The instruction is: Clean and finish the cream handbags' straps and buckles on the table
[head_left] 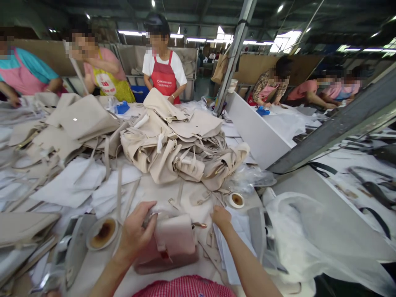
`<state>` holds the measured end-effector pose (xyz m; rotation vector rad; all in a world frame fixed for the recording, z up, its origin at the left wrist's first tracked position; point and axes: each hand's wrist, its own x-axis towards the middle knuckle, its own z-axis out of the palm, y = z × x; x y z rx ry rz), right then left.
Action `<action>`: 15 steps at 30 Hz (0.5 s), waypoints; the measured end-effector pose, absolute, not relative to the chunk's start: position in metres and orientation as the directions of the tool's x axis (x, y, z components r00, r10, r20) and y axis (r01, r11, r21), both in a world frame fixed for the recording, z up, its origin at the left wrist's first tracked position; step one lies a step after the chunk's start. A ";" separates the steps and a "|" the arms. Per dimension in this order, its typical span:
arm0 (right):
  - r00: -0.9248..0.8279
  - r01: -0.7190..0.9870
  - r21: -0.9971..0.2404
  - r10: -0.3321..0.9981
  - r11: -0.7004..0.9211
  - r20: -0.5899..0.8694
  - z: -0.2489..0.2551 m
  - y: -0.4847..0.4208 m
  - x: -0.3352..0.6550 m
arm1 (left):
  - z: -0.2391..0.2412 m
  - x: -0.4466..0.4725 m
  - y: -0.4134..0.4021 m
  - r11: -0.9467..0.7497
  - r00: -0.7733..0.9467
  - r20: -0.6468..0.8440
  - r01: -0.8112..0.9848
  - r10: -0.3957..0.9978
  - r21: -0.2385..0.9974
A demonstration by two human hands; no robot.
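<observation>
A small pink handbag (176,239) with a front flap lies on the table right before me. My left hand (139,227) is closed at the bag's upper left corner. Between its thumb and fingers is a greyish part, blurred, whose kind I cannot make out. A metal-tipped tab or pull (199,225) sticks out at the bag's right side. My right hand (221,217) is a closed fist, apart from the bag, over the edge of some white paper sheets (236,247). What it holds, if anything, is hidden.
Beige bags (185,148) are heaped across the table. Brown-stained dishes stand left (102,233) and right (236,200). Clear plastic (303,231) hangs at the right, near a slanted metal post (324,132). Across the table stands a person in a red apron (163,80); other people work around.
</observation>
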<state>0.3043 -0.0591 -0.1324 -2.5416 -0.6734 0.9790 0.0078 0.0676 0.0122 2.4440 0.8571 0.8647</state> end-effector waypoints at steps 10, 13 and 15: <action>0.542 -0.157 -0.927 0.755 -0.341 -0.369 -0.030 -0.086 0.292 | 0.046 0.005 0.067 -0.710 0.573 0.477 0.296 0.667 0.638; 0.619 -0.391 -0.920 0.745 0.019 -0.248 0.012 -0.114 0.254 | 0.067 0.003 0.041 -0.484 0.626 0.274 0.191 0.730 0.854; 0.639 -0.408 -0.903 0.748 0.134 -0.178 0.029 -0.131 0.225 | 0.076 0.007 0.021 -0.115 0.767 -0.041 0.149 0.641 0.982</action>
